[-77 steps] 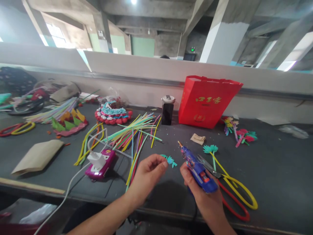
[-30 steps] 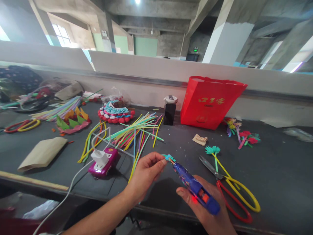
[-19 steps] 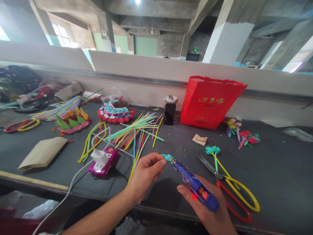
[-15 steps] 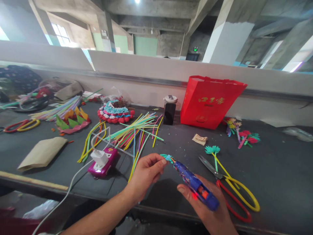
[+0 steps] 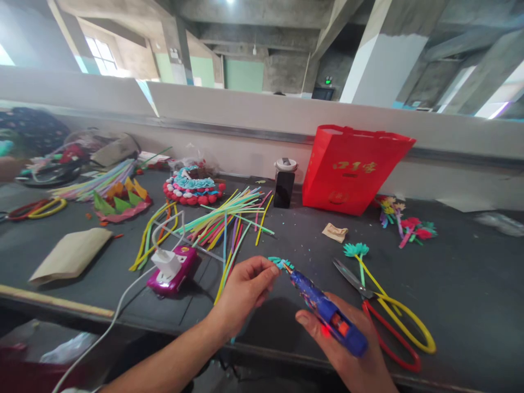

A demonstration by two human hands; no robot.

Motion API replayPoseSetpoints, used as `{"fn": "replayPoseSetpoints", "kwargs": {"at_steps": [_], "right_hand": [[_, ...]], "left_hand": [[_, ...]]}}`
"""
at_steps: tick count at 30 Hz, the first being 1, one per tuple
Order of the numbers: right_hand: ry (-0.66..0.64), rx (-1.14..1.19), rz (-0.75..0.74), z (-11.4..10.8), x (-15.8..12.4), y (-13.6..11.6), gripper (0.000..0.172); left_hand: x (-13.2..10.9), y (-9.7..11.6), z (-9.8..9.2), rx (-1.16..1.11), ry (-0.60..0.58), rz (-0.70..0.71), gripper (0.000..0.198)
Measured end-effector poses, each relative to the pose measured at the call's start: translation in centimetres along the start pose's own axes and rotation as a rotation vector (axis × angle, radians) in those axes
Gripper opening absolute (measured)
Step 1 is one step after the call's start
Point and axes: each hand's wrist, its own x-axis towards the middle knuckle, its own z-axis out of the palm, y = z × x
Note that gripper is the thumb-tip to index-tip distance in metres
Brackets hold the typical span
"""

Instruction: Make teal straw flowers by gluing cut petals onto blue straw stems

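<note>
From where I stand, a long dark surface [image 5: 470, 278] runs across the room, a pale wooden strip [image 5: 57, 301] along part of its near edge. Behind it rises a low whitish partition [image 5: 245, 106] with a grey rail [image 5: 233, 132] along it. Beyond, bare concrete beams [image 5: 262, 15] cross the ceiling, and a thick pillar [image 5: 370, 68], grey above and white below, leans in my view. Daylight glares through a window [image 5: 102, 54] at left. Farther back there's a pale green wall [image 5: 244, 74], and a lit green sign [image 5: 328, 81] hangs in shadow.
</note>
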Motion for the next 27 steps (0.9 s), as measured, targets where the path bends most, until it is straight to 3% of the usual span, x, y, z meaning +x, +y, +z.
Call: {"fn": "replayPoseSetpoints", "kwargs": {"at_steps": [27], "right_hand": [[0.019, -0.003, -0.031, -0.37, 0.09, 0.03, 0.029]], "left_hand": [[-0.01, -0.24, -0.21, -0.001, -0.003, 0.015, 0.027]]}}
